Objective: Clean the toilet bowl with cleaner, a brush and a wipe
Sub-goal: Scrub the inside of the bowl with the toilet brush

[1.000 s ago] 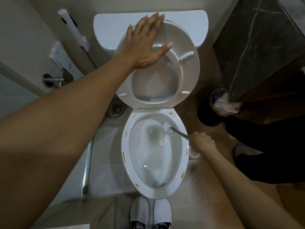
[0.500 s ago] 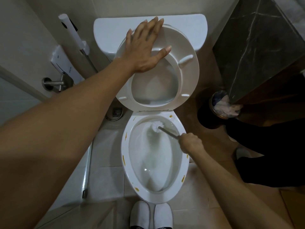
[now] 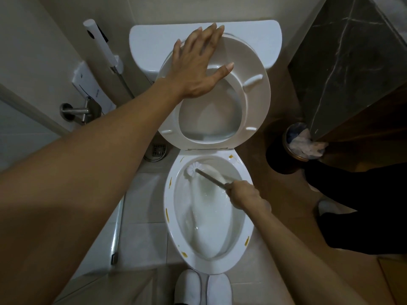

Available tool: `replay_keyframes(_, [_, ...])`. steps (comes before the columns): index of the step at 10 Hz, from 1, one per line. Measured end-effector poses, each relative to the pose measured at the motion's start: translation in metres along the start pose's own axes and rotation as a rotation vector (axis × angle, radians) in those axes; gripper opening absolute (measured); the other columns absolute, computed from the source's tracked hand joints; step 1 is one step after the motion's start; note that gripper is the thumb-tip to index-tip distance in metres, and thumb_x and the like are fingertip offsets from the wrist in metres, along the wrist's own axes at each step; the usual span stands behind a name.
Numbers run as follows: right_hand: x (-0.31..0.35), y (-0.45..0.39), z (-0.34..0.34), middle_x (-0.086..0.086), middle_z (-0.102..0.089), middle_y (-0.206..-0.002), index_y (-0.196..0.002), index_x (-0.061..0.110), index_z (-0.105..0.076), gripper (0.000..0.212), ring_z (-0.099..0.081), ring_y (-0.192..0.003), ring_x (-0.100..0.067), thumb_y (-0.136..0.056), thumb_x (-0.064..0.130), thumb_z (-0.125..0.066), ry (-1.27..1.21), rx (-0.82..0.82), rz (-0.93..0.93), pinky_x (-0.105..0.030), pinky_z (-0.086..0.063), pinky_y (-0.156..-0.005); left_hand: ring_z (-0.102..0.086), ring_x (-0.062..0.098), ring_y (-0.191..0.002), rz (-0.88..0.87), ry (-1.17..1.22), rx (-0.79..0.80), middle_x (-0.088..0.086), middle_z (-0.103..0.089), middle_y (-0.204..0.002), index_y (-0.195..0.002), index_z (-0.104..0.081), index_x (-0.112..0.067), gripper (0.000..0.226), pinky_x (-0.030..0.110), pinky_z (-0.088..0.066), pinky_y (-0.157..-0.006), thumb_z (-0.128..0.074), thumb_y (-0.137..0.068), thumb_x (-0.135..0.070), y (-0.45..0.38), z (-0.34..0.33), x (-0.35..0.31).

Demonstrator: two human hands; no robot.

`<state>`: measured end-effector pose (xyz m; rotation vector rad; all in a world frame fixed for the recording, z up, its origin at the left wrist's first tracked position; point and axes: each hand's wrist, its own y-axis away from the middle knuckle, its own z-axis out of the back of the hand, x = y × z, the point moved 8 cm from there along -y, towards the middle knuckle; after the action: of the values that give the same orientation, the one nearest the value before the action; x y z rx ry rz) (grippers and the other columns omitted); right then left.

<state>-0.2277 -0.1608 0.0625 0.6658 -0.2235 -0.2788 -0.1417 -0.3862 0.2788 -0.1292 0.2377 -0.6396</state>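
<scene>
Left fingers: the left hand (image 3: pixel 199 67) lay flat on the upper left part of the raised toilet seat (image 3: pixel 256 102), fingers straight and slightly fanned, thumb stretched out toward the seat's opening; it pressed rather than gripped.
Right fingers: the right hand (image 3: pixel 245 194) was curled round the grey handle of the toilet brush (image 3: pixel 210 178), fist over the bowl's right rim; the fingertips themselves were hidden under the hand.
Writing: a white holder (image 3: pixel 88 84) on the left wall carried small dark marks, too small to read; no brand could be made out on the toilet or brush.
Brush: white bristled head at the far left inside of the bowl, just under the rim near the hinge; the handle ran diagonally down and right to the fist.
Toilet bowl (image 3: pixel 174 234): white, oval, glossy, with pale water blurred into a streak down the middle; yellow-orange dabs dotted the rim at the back, along the left side, at the near left and on the right.
Seat: white, tilted up against the cistern (image 3: pixel 154 38), small bumpers showing on its underside.
Left wall: a white spray wand (image 3: pixel 100 41) in its clip, a metal fitting (image 3: pixel 74 111) below it.
Floor: pale tiles, a round drain (image 3: pixel 158 150) beside the bowl's base, two white slippers (image 3: pixel 202 289) at the near edge.
Right side: a dark bin (image 3: pixel 284 157) holding crumpled paper, beside a dark marbled cabinet (image 3: pixel 343 73); someone's dark-clothed leg (image 3: pixel 363 210) nearby.
</scene>
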Motion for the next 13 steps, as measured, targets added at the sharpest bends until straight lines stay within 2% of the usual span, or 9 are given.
replay_keyframes(1, [-0.017,0.006,-0.003,-0.011,-0.057,-0.125,-0.134,0.025,-0.053,0.036,-0.058,-0.113,-0.031,-0.102,0.023,-0.037,-0.042,-0.003,-0.043,-0.039,-0.048,-0.092,0.001,0.024,-0.147,0.0,0.003,0.002,0.0,-0.001,-0.16,-0.152,0.0,-0.025,0.079,0.054,-0.001,-0.116,-0.022,-0.089,-0.067,0.0,0.0,0.0])
replay_keyframes(2, [-0.056,0.01,0.0,-0.011,-0.059,-0.12,-0.129,0.023,-0.057,0.036,-0.058,-0.108,-0.034,-0.097,0.029,-0.04,-0.135,-0.008,-0.209,-0.043,-0.051,-0.09,0.0,0.024,-0.147,-0.001,-0.002,0.0,0.0,-0.001,-0.16,-0.152,-0.001,-0.025,0.078,0.054,-0.001,-0.116,-0.024,-0.09,-0.067,0.0,0.0,0.0])
replay_keyframes(4, [-0.011,0.013,-0.01,-0.01,-0.06,-0.12,-0.131,0.021,-0.056,0.036,-0.059,-0.109,-0.031,-0.102,0.025,-0.035,-0.121,0.002,-0.064,-0.039,-0.049,-0.089,0.0,0.023,-0.147,0.002,0.006,-0.006,-0.001,-0.001,-0.16,-0.153,-0.001,-0.026,0.079,0.054,-0.001,-0.115,-0.023,-0.089,-0.067,0.001,0.0,0.0])
replay_keyframes(7, [-0.054,0.008,-0.009,-0.012,-0.058,-0.121,-0.132,0.02,-0.054,0.038,-0.058,-0.109,-0.033,-0.099,0.03,-0.039,-0.198,0.028,-0.214,-0.041,-0.05,-0.088,0.0,0.023,-0.147,0.002,-0.003,0.002,0.0,-0.001,-0.16,-0.152,-0.001,-0.025,0.078,0.054,-0.002,-0.115,-0.024,-0.09,-0.066,0.001,0.002,0.0])
replay_keyframes(9, [-0.013,0.003,-0.024,-0.008,-0.061,-0.122,-0.132,0.024,-0.057,0.037,-0.06,-0.109,-0.029,-0.099,0.035,-0.042,-0.227,0.081,-0.062,-0.036,-0.05,-0.091,0.0,0.023,-0.147,0.002,0.003,-0.002,-0.001,-0.001,-0.16,-0.152,0.0,-0.026,0.076,0.053,-0.001,-0.116,-0.024,-0.092,-0.065,0.001,0.002,-0.001])
replay_keyframes(10, [-0.01,0.005,-0.043,-0.009,-0.063,-0.118,-0.131,0.023,-0.057,0.037,-0.062,-0.1,-0.027,-0.099,0.033,-0.044,-0.212,0.153,-0.045,-0.033,-0.05,-0.086,0.0,0.023,-0.147,0.003,-0.008,-0.008,0.0,-0.001,-0.16,-0.152,-0.001,-0.025,0.077,0.054,-0.001,-0.116,-0.024,-0.091,-0.066,0.001,0.001,-0.001])
replay_keyframes(11, [-0.009,0.022,-0.049,0.0,-0.06,-0.09,-0.131,0.021,-0.056,0.034,-0.051,-0.062,-0.014,-0.101,0.03,-0.041,-0.234,0.296,-0.008,-0.021,-0.044,-0.054,0.0,0.023,-0.147,0.003,0.002,0.001,0.0,-0.001,-0.16,-0.152,-0.001,-0.026,0.078,0.054,-0.001,-0.116,-0.023,-0.09,-0.067,0.001,0.002,0.0])
replay_keyframes(12, [-0.02,0.032,-0.049,0.006,-0.052,-0.071,-0.127,0.024,-0.06,0.032,-0.043,-0.049,-0.008,-0.099,0.032,-0.048,-0.28,0.413,-0.064,-0.017,-0.035,-0.04,0.001,0.023,-0.147,0.004,0.002,0.0,-0.001,0.0,-0.16,-0.152,0.0,-0.026,0.077,0.053,0.0,-0.115,-0.024,-0.092,-0.066,0.001,0.003,-0.001])
replay_keyframes(13, [-0.015,0.02,-0.044,-0.004,-0.064,-0.087,-0.124,0.02,-0.063,0.034,-0.051,-0.056,-0.015,-0.097,0.034,-0.048,-0.199,0.352,-0.039,-0.023,-0.041,-0.049,0.001,0.023,-0.147,0.006,0.001,-0.004,-0.001,-0.001,-0.16,-0.153,0.0,-0.025,0.077,0.053,0.0,-0.115,-0.024,-0.092,-0.066,0.002,0.003,-0.001])
